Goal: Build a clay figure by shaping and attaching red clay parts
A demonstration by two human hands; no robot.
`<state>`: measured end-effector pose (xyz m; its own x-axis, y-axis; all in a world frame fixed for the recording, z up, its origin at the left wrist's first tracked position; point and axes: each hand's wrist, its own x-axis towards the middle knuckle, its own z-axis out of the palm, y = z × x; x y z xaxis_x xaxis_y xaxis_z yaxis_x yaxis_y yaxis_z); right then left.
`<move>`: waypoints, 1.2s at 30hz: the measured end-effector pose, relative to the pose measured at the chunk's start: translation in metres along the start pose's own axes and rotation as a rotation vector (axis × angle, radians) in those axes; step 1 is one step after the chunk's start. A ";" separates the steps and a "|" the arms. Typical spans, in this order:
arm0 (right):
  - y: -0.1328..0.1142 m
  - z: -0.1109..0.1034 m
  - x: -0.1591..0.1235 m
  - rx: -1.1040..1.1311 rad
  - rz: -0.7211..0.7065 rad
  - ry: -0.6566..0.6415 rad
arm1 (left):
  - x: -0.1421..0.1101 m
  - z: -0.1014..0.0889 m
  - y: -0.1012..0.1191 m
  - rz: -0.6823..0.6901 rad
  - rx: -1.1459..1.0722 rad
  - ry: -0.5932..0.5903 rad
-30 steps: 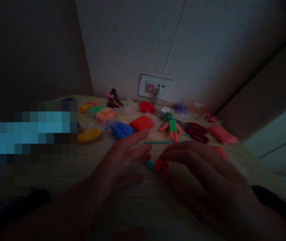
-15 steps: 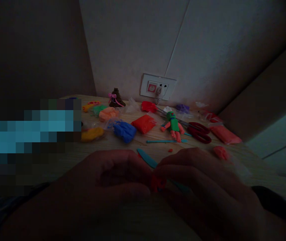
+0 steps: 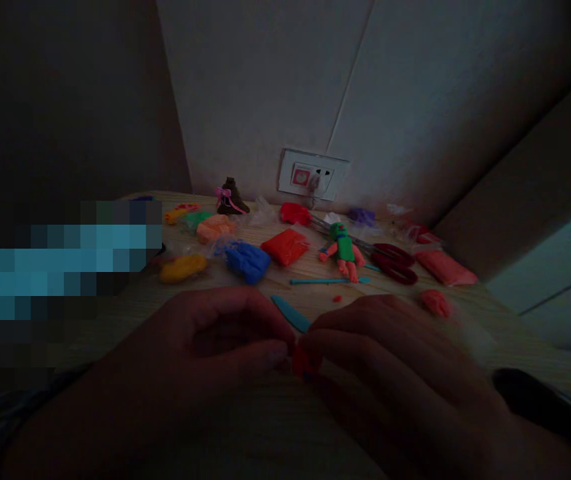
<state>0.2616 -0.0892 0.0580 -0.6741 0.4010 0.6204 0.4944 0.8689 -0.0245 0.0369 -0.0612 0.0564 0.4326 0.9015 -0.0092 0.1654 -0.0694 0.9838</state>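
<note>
Low in the dim head view, my right hand (image 3: 390,367) has its fingers closed on a small red clay piece (image 3: 307,363) with dark blue spots on it. My left hand (image 3: 215,353) is curled, thumb and forefinger pinched together at the left edge of the same clay piece. Its other fingers are in shadow. Just beyond the fingertips lies a teal modelling knife (image 3: 290,313), partly hidden by my right hand. A tiny red clay crumb (image 3: 337,299) sits on the wooden table past the knife.
Behind are a green-bodied clay figure (image 3: 345,250), red-handled scissors (image 3: 393,262), a thin teal tool (image 3: 328,281), and bags of blue clay (image 3: 248,261), red clay (image 3: 285,247) and yellow clay (image 3: 183,268). A brown clay model (image 3: 231,198) stands by the wall below the socket (image 3: 313,175).
My left thumb has come up against the forefinger, closing the gap at the red clay piece. The clay piece has shifted slightly left with my right hand.
</note>
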 end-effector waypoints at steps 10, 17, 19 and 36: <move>-0.005 0.003 0.001 0.018 0.068 -0.013 | -0.005 -0.001 -0.005 0.003 -0.185 -0.057; -0.003 0.001 0.002 0.009 0.061 -0.002 | -0.005 -0.001 -0.006 0.010 -0.165 -0.063; -0.003 0.001 0.002 0.007 0.056 -0.016 | -0.006 0.000 -0.007 0.017 -0.164 -0.051; -0.006 0.000 -0.002 0.024 0.058 -0.005 | -0.001 -0.001 -0.003 0.067 -0.102 -0.020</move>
<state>0.2603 -0.0950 0.0571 -0.6474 0.4524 0.6134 0.5195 0.8508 -0.0792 0.0354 -0.0615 0.0536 0.4575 0.8876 0.0544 0.0452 -0.0843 0.9954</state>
